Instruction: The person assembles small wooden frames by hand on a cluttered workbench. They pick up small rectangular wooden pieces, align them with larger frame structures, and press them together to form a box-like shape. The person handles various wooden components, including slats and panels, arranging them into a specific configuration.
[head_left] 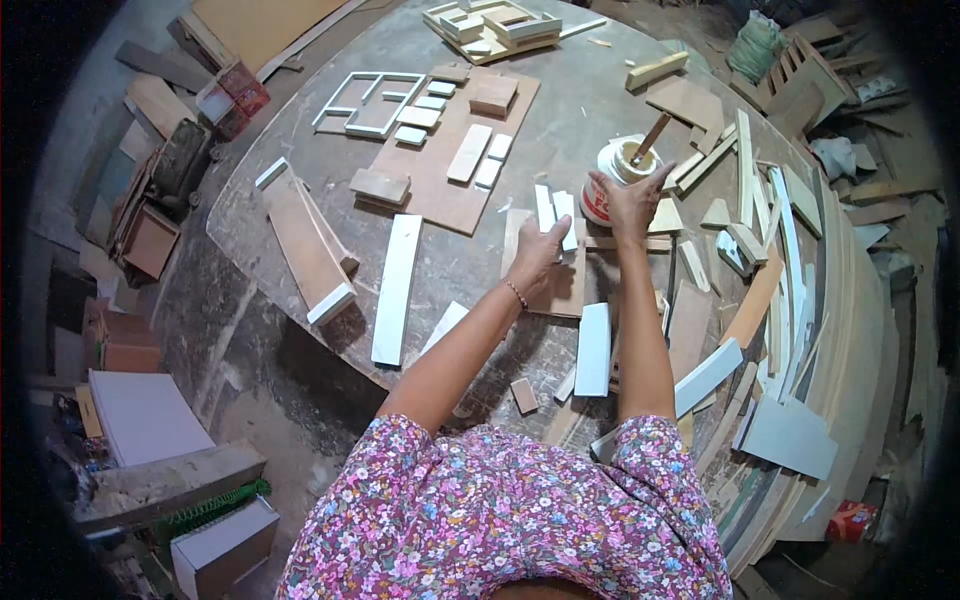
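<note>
- The white strips (566, 215) stand up from the left hand (537, 262) near the table's middle; narrow, pale and flat-sided.
- That hand reaches forward, pinching them between thumb and fingers, a bracelet (516, 294) at its wrist.
- The tub (596, 205) is just right of the strips: white, red-marked, open, pale stuff inside, a brown stick (652, 138) leaning in its mouth.
- The right hand (634, 205) lies against its near side, arm nearly straight, thumb and fingers spread; I cannot tell how firmly they press.
- Beyond, wooden blocks (470, 153) lie on a brown board (438, 194), left of the tub.
</note>
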